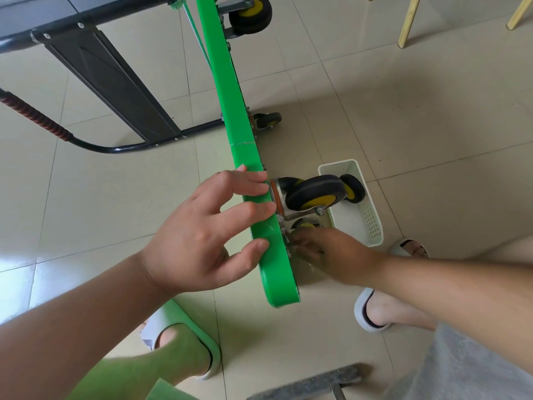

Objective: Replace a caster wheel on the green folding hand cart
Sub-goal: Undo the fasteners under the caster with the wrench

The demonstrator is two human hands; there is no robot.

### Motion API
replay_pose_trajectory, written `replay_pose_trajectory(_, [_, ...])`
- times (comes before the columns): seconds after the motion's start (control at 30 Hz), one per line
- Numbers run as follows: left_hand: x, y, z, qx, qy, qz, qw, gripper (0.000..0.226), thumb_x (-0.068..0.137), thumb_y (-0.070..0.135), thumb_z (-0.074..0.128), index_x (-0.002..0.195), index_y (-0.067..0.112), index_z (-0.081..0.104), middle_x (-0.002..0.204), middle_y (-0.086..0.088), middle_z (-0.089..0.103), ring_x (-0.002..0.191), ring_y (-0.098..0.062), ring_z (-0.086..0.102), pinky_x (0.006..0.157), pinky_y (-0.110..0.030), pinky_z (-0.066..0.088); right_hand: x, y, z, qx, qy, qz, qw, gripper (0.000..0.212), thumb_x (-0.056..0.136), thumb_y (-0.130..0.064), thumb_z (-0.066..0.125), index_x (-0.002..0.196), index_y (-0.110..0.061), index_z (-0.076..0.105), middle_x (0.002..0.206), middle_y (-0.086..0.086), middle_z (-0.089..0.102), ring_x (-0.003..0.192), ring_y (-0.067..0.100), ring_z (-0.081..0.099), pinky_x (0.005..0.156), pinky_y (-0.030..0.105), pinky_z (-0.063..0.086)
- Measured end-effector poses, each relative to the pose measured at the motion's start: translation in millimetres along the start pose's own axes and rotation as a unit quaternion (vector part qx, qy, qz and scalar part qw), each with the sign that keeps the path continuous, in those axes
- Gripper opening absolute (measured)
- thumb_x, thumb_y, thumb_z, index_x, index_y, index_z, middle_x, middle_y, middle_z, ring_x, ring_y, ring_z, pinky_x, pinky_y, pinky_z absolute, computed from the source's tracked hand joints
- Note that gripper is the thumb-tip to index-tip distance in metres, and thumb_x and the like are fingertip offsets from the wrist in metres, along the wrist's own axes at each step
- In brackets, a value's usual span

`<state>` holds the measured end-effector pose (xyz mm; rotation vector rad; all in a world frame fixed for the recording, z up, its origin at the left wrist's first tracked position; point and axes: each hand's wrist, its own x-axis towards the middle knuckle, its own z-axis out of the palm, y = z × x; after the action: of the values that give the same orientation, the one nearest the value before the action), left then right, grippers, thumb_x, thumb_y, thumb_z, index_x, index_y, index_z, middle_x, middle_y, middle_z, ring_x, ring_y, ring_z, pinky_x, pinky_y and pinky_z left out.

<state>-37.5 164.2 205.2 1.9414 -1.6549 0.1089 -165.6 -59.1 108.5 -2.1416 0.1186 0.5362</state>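
Observation:
The green cart platform stands on its edge on the tiled floor, its underside facing right. My left hand rests on its near end with spread, straight fingers touching the top edge. A black caster wheel with a yellow hub juts out from the underside on a metal bracket. Just below it, my right hand reaches to the mounting plate beside the platform; its fingertips are bunched there, and what they hold is hidden. Two more casters, one midway and another at the far end, stay on the cart.
A white plastic basket on the floor right of the cart holds a loose black-and-yellow wheel. The cart's black folded handle lies to the left. My slippered feet are near the platform's end. Wooden chair legs stand far right.

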Motion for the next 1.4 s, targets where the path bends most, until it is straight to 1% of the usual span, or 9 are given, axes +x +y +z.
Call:
replay_pose_trajectory(0.1, [0.2,0.3,0.6,-0.001,0.001,0.000,1.000,0.031,0.107,0.037,0.050,0.125,0.012,0.058,0.131,-0.010,0.050,0.136,-0.028,0.055,0.120,-0.050,0.044,-13.3,-9.9,-2.1,-0.001,-0.092,0.093,0.991,0.029,0.107,-0.040,0.046,0.113,-0.018,0.064,0.103,0.005,0.074,0.093,0.022,0.072,0.090,0.045,0.059])
replay_pose_trajectory(0.3, [0.2,-1.0,1.3,0.000,0.004,0.003,1.000,0.032,0.106,0.035,0.052,0.125,0.011,0.060,0.128,-0.015,0.053,0.135,-0.029,0.056,0.121,-0.049,0.042,-45.2,-58.9,-11.2,0.259,-0.148,0.216,0.930,0.033,0.106,-0.032,0.054,0.113,-0.001,0.064,0.084,0.014,0.071,0.070,0.032,0.074,0.066,0.039,0.064])
replay_pose_trajectory(0.53, [0.4,-0.6,1.5,-0.004,0.003,-0.001,1.000,0.031,0.106,0.035,0.052,0.124,0.011,0.059,0.129,-0.011,0.050,0.136,-0.028,0.055,0.121,-0.049,0.042,-50.3,-88.5,-32.1,0.340,-0.139,0.226,0.902,0.039,0.107,-0.033,0.051,0.108,0.003,0.066,0.072,0.011,0.068,0.061,0.025,0.069,0.058,0.031,0.059])
replay_pose_trajectory(0.73, [0.4,-1.4,1.8,-0.007,0.002,-0.002,1.000,0.031,0.106,0.035,0.053,0.124,0.011,0.059,0.129,-0.012,0.050,0.136,-0.029,0.055,0.120,-0.050,0.043,-42.8,-87.6,-31.2,0.358,-0.102,0.208,0.905,0.038,0.107,-0.037,0.050,0.095,-0.005,0.066,0.068,0.010,0.066,0.054,0.019,0.062,0.048,0.024,0.050])
replay_pose_trajectory(0.87, [0.6,-1.3,1.3,-0.008,0.002,-0.002,1.000,0.031,0.106,0.035,0.052,0.124,0.011,0.059,0.129,-0.012,0.050,0.136,-0.029,0.055,0.121,-0.049,0.042,-34.4,-82.6,-26.3,0.374,-0.109,0.208,0.897,0.042,0.107,-0.038,0.052,0.109,0.002,0.067,0.073,0.012,0.067,0.059,0.021,0.060,0.047,0.023,0.046])
replay_pose_trajectory(1.13, [0.3,-1.0,1.6,-0.010,0.003,-0.005,1.000,0.031,0.106,0.036,0.052,0.124,0.011,0.059,0.129,-0.011,0.050,0.135,-0.029,0.055,0.120,-0.050,0.043,-30.9,-46.9,-15.8,0.211,-0.094,0.166,0.959,0.029,0.105,-0.043,0.052,0.097,-0.020,0.066,0.077,0.001,0.073,0.066,0.019,0.070,0.054,0.027,0.049])
replay_pose_trajectory(1.23, [0.5,-1.2,1.7,-0.012,0.004,-0.005,1.000,0.031,0.106,0.036,0.052,0.123,0.011,0.059,0.129,-0.011,0.050,0.135,-0.029,0.056,0.119,-0.052,0.044,-21.4,-34.0,-17.8,0.150,-0.076,0.153,0.974,0.029,0.101,-0.046,0.057,0.098,-0.021,0.071,0.091,0.005,0.077,0.082,0.026,0.074,0.074,0.036,0.064])
replay_pose_trajectory(1.33, [-0.4,-0.5,2.2,-0.014,0.004,-0.010,1.000,0.031,0.106,0.036,0.052,0.124,0.011,0.059,0.129,-0.011,0.050,0.136,-0.029,0.055,0.120,-0.051,0.043,-7.6,-22.1,-16.2,0.109,-0.047,0.120,0.986,0.026,0.096,-0.049,0.064,0.097,-0.026,0.075,0.098,0.004,0.077,0.094,0.024,0.073,0.094,0.048,0.059])
replay_pose_trajectory(1.4, [-0.8,0.0,2.2,-0.014,0.004,-0.013,1.000,0.031,0.106,0.037,0.051,0.124,0.012,0.059,0.130,-0.010,0.050,0.136,-0.029,0.055,0.119,-0.052,0.044,-0.5,-17.6,-14.9,0.101,-0.028,0.090,0.990,0.021,0.096,-0.043,0.067,0.102,-0.025,0.076,0.102,0.001,0.077,0.098,0.019,0.071,0.097,0.046,0.056])
